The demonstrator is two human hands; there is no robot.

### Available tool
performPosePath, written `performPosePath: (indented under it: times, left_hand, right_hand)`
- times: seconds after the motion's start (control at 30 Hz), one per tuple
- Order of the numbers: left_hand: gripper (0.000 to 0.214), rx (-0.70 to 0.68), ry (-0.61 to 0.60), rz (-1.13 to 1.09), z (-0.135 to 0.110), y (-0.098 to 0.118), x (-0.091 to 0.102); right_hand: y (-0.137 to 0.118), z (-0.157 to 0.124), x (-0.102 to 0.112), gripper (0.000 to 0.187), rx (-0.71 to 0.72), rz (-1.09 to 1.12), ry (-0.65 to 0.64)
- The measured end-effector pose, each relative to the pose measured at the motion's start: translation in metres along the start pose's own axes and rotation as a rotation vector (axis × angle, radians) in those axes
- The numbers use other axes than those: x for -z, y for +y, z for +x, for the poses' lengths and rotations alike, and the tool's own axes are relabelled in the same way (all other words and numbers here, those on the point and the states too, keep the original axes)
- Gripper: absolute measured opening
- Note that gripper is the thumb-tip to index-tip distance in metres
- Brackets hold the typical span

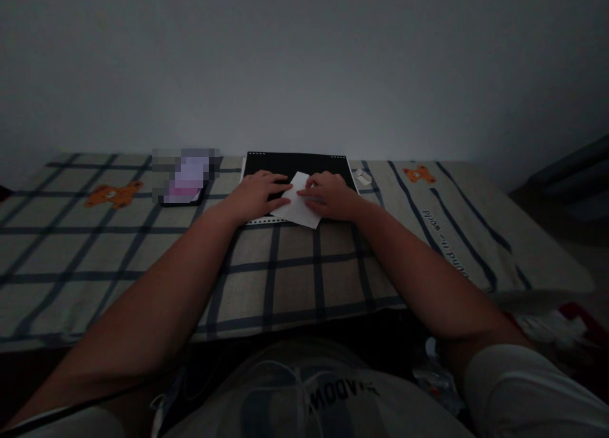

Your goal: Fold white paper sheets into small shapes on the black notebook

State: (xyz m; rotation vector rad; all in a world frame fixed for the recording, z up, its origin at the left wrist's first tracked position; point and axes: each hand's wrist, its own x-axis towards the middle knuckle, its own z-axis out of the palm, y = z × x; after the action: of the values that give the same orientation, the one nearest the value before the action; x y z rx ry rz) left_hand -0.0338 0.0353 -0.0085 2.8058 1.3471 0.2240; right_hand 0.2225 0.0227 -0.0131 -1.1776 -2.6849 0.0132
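Note:
A white sheet of paper [301,207] lies on a black board [295,164] on a checked bedcover. My left hand [259,193] rests flat on the paper's left part, fingers pointing right. Pressing on the paper's right part is my right hand [328,193], fingertips meeting the left ones near the middle. The paper looks partly folded, one corner pointing toward me past the board's front edge.
A phone with a lit screen [186,179] lies left of the board. A small pale object [363,176] sits at the board's right edge. The checked cover [143,260] with orange bear prints spreads both ways; a plain wall stands behind.

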Motion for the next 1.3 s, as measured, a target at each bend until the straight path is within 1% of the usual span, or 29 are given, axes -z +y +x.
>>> performPosePath:
  times: [0.07,0.17,0.27,0.37,0.47,0.57,0.63,0.7,0.8,1.0,1.13,1.3]
  left_hand:
    - [0.049,-0.013,0.006,-0.014,0.000,-0.003,-0.001]
    - [0.045,-0.021,0.053,-0.030,0.000,-0.005,-0.001]
    - [0.042,0.044,0.113,-0.024,-0.001,-0.005,0.002]
    - [0.040,0.123,0.145,-0.014,-0.002,-0.004,0.006]
    - [0.037,0.159,0.173,-0.007,-0.002,-0.003,0.007]
    - [0.036,0.129,0.204,-0.005,-0.002,-0.003,0.007]
    - [0.035,0.067,0.202,-0.034,-0.002,-0.003,0.006]
    - [0.034,-0.003,0.176,-0.073,-0.002,-0.004,0.006]
    - [0.032,-0.048,0.140,-0.097,-0.002,-0.006,0.004]
    - [0.034,-0.051,0.125,-0.121,-0.001,-0.011,0.000]
    - [0.036,-0.060,0.120,-0.142,-0.001,-0.012,0.000]
    - [0.043,-0.122,0.127,-0.186,-0.003,-0.010,0.003]
  right_hand:
    - [0.004,-0.001,0.000,0.042,0.013,0.028,-0.002]
    - [0.007,-0.003,0.002,0.045,0.019,0.057,-0.051]
    - [0.005,-0.003,0.006,0.048,-0.007,0.076,-0.088]
    - [0.001,-0.004,0.011,0.048,-0.013,0.067,-0.087]
    - [0.000,-0.004,0.013,0.056,-0.002,0.057,-0.086]
    - [0.003,-0.005,0.010,0.069,0.009,0.039,-0.087]
    - [0.005,-0.005,0.007,0.075,0.015,0.026,-0.081]
    - [0.007,-0.005,0.005,0.077,0.018,0.022,-0.080]
    - [0.006,-0.005,0.006,0.073,0.011,0.020,-0.089]
    - [0.003,-0.006,0.010,0.061,0.033,0.029,-0.066]
    - [0.002,-0.006,0.012,0.049,0.058,0.069,-0.044]
    - [0.003,-0.006,0.011,0.031,0.107,0.152,0.046]
